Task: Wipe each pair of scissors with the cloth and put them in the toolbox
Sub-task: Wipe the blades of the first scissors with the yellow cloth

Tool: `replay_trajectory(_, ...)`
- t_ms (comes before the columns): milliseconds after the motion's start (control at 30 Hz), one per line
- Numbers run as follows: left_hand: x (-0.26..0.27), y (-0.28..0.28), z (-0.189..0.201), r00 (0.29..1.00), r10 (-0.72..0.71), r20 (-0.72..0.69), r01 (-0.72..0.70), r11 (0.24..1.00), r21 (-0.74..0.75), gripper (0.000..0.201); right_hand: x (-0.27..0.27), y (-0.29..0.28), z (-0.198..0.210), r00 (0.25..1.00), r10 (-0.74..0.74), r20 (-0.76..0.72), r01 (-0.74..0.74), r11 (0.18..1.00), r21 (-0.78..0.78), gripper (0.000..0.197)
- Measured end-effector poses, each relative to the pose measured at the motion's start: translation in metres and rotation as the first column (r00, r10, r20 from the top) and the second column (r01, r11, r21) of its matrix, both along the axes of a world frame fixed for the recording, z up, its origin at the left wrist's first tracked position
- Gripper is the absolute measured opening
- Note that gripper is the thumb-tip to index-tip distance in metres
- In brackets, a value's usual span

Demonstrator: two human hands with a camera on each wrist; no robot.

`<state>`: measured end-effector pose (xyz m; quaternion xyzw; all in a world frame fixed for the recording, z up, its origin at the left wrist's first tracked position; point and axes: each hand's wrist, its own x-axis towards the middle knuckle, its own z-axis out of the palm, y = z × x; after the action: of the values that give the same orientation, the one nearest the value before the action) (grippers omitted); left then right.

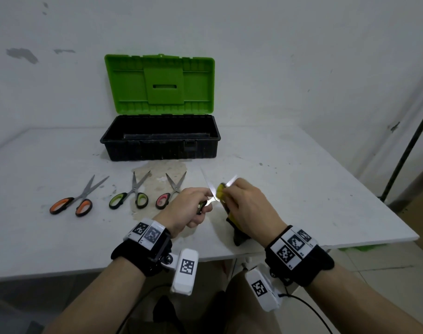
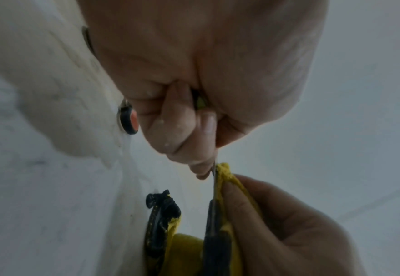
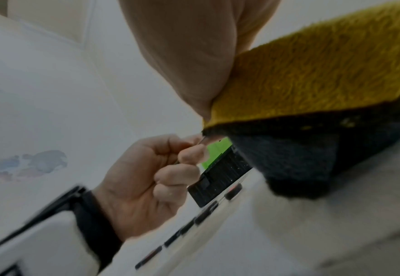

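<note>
Left hand grips opened scissors at the toolbox's 6 o'clock; right hand pinches cloth around one blade. Risk: slipping fingers meeting the edge.

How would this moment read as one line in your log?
left hand grips scissors | right hand wipes blade with cloth | toolbox open

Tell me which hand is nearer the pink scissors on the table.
Left. The left hand sits just right of the pink scissors, almost touching the handles, gripping another pair. The right hand is farther right, beyond the left, holding the cloth.
</note>
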<state>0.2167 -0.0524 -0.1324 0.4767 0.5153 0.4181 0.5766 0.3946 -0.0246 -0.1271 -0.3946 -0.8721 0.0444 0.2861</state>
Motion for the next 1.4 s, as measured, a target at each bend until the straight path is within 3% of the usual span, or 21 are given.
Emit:
replay_trajectory(133, 0.003, 0.0, 0.001, 0.998, 0.04, 0.057, -0.04, 0.999, 0.011, 0.023, 0.007, 0.005, 0.012, 0.98, -0.074, -0.184, 0.079, 0.997, 0.019, 0.011)
replay_trajectory(267, 0.008, 0.0, 0.006, 0.995, 0.035, 0.089, -0.038, 0.999, 0.032, 0.021, 0.002, 0.0, 0.007, 0.992, -0.022, -0.121, 0.014, 0.998, -0.066, 0.014)
replay_trajectory(400, 0.006, 0.002, 0.006, 0.976, 0.008, 0.218, -0.008, 1.0, 0.002, 0.034, 0.003, 0.004, 0.006, 0.987, -0.06, -0.151, 0.044, 0.994, -0.105, 0.015)
replay_trajectory(700, 0.002, 0.003, 0.013, 0.956, 0.002, 0.295, 0.03, 0.994, -0.103, 0.025, 0.003, 0.004, 0.012, 0.977, -0.005, -0.215, -0.008, 0.998, -0.059, 0.016)
replay_trajectory(900, -0.002, 0.005, 0.013, 0.992, -0.009, 0.128, 0.022, 0.995, -0.097, 0.012, -0.001, 0.004, 0.011, 0.967, 0.034, -0.251, -0.052, 0.996, -0.068, 0.016)
replay_trajectory(1067, -0.004, 0.01, 0.009, 0.992, 0.081, -0.098, -0.068, 0.99, 0.126, 0.013, -0.003, 0.006, 0.014, 0.955, 0.026, -0.294, -0.059, 0.993, -0.105, 0.015)
replay_trajectory(1200, -0.008, 0.009, 0.008, 0.988, 0.117, -0.102, -0.093, 0.972, 0.215, 0.009, 0.001, 0.007, 0.02, 0.936, -0.03, -0.35, -0.034, 0.984, -0.176, 0.014)
replay_trajectory(1400, -0.016, 0.008, 0.01, 0.986, 0.117, -0.122, -0.096, 0.982, 0.162, 0.014, 0.008, 0.014, 0.019, 0.92, -0.16, -0.357, 0.042, 0.947, -0.318, 0.012)
